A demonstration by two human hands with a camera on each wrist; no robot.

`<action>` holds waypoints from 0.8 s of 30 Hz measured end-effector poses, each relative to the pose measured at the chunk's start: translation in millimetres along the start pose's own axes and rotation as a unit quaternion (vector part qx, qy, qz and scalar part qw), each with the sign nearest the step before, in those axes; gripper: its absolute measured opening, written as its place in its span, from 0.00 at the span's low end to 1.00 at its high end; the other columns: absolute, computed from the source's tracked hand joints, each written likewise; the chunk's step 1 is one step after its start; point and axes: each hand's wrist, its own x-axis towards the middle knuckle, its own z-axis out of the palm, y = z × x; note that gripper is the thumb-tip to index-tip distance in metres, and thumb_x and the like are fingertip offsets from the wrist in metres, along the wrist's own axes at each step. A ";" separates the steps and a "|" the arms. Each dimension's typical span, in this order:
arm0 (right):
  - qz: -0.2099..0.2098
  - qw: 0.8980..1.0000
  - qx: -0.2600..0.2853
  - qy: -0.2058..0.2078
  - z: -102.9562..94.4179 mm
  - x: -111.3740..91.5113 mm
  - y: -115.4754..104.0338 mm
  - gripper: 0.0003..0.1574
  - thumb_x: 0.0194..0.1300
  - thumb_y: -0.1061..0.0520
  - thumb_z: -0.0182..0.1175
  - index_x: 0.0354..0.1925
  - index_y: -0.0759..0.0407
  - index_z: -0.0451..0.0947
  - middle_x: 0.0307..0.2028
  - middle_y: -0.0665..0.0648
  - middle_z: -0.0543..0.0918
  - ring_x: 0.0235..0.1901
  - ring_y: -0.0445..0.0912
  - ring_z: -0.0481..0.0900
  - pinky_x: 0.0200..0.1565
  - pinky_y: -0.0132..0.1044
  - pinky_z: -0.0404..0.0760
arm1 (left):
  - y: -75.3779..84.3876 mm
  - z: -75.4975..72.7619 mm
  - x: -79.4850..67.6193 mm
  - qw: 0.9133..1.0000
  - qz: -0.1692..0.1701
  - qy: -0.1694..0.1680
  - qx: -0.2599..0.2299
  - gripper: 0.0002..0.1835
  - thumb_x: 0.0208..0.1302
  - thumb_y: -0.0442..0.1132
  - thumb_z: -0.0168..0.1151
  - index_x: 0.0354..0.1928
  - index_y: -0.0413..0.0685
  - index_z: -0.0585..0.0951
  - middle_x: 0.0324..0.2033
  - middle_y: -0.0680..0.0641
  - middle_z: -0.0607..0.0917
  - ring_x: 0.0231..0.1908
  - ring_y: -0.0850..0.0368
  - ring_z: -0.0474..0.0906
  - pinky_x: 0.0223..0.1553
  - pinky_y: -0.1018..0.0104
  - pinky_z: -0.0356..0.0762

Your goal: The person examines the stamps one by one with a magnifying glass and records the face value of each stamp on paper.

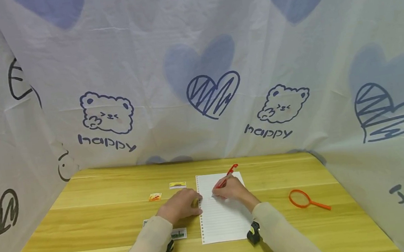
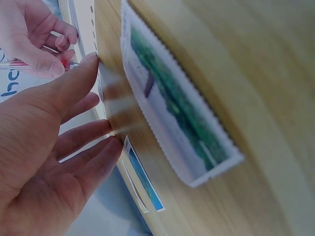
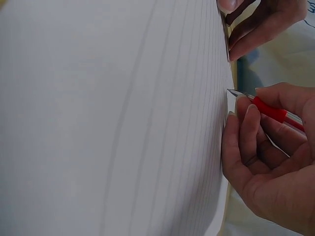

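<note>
A sheet of lined, hole-punched paper point(image 1: 227, 224) lies upright in front of me on the table. My right hand point(image 1: 233, 189) pinches a red pen point(image 1: 233, 169) between thumb and fingers, its tip at the upper left of the sheet. In the right wrist view, the pen's metal tip and red grip point(image 3: 269, 109) show just past the fingertips. Faint marks lie on the paper by the tip. My left hand point(image 1: 182, 204) rests at the sheet's left edge, thumb and fingers spread and relaxed, with fingertips on the punched margin.
Left of the paper lie a yellow stamp point(image 1: 177, 185), an orange stamp point(image 1: 155, 197) and a green landscape stamp point(image 1: 179, 234); another is partly hidden by the left sleeve. An orange magnifying glass point(image 1: 319, 205) lies to the right. A printed cloth point(image 1: 157, 118) hangs behind the wooden table point(image 1: 97, 219).
</note>
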 end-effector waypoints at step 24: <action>0.002 1.000 0.014 -0.008 -4.3 0.6 -1.8 0.07 0.63 0.55 0.70 0.36 0.59 0.88 0.24 0.52 0.86 0.23 0.40 0.79 0.28 0.30 0.78 | -2.4 0.6 1.1 1.000 0.000 0.001 -0.007 0.22 0.62 0.43 0.76 0.56 0.43 0.86 0.55 0.44 0.88 0.53 0.49 0.83 0.62 0.51 0.81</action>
